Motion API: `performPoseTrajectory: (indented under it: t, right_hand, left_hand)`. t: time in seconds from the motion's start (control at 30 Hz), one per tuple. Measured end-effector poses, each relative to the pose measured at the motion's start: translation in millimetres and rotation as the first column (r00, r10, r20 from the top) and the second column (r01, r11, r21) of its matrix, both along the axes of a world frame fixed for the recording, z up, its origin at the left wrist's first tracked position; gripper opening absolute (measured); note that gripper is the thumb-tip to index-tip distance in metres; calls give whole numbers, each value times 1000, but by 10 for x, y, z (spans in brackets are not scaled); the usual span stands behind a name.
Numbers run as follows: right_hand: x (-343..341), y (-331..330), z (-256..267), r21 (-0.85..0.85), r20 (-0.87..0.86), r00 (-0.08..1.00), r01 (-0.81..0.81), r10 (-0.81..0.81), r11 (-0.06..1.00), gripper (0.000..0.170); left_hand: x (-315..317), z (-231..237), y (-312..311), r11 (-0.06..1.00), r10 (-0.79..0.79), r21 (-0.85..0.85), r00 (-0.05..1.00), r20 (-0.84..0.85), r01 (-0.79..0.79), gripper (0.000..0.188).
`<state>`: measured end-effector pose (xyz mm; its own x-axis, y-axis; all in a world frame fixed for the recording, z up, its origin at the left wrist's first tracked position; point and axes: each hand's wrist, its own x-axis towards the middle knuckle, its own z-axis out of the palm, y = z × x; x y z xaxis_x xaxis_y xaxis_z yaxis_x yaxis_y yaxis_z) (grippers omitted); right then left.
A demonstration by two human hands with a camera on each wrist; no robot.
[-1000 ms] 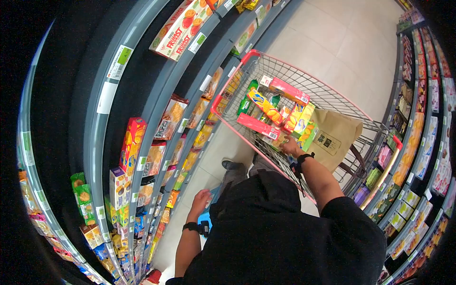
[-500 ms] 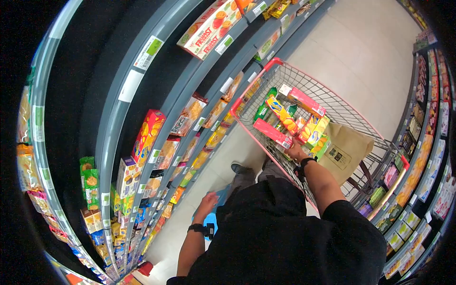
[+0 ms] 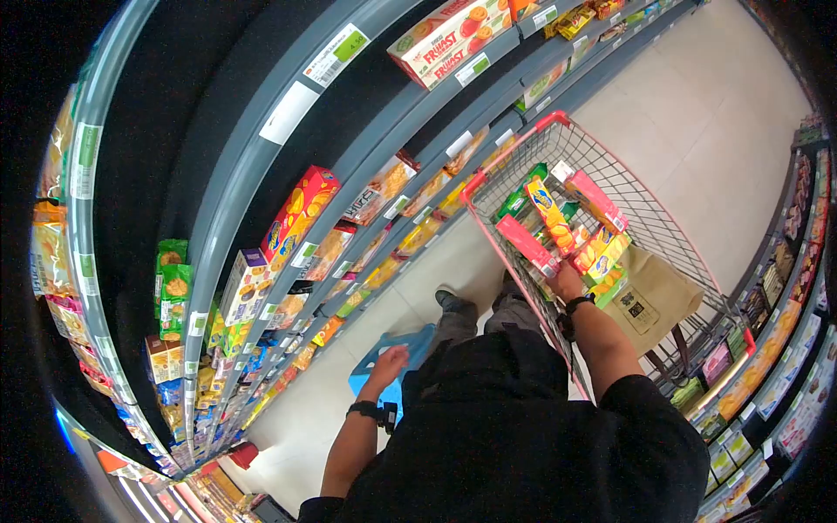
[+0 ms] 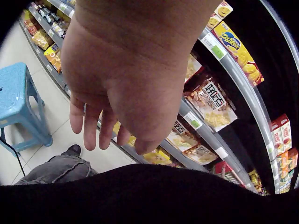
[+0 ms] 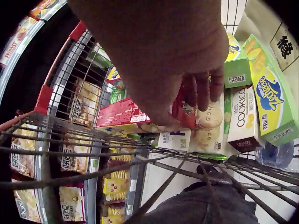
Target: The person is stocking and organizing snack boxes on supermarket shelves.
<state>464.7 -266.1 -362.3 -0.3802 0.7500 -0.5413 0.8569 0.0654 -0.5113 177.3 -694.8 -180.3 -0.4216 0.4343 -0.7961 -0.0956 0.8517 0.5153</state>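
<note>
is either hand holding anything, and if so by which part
The left hand holds nothing. The right hand is at one end of a red box in the cart, but whether it grips it cannot be told.

In the red-rimmed wire trolley [image 3: 552,119], oblong red cardboard boxes [image 3: 527,247] are placed left of the rectangular tan bag [image 3: 658,305]; the square blue plastic stool [image 4: 14,84] is positioned left of the trolley
</note>
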Motion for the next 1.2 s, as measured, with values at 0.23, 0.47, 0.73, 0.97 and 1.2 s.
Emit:
performPoseTrajectory:
  t: [0.23, 0.47, 0.73, 0.97, 1.2]
  right_hand:
    - [-63, -199, 176, 258, -88, 985, -120, 147, 959, 58]
    - [168, -613, 287, 86, -482, 869, 174, -112, 981, 57]
    - [15, -886, 1415, 309, -509, 824, 445, -249, 841, 50]
    - [-396, -1073, 2510, 409, -734, 653, 645, -188, 646, 38]
    - [-1158, -1594, 3114, -41, -926, 287, 570, -245, 821, 27]
  left_hand:
    - [5, -351, -334, 996, -1, 92, 1000, 7, 0, 40]
    - [-250, -303, -283, 987, -39, 155, 999, 10, 37, 39]
    - [-793, -568, -551, 962, -34, 271, 999, 22, 27, 38]
    - [-1452, -360, -553, 935, -46, 354, 998, 46, 27, 36]
    - [-1798, 248, -250, 743, -157, 659, 988, 1, 118, 36]
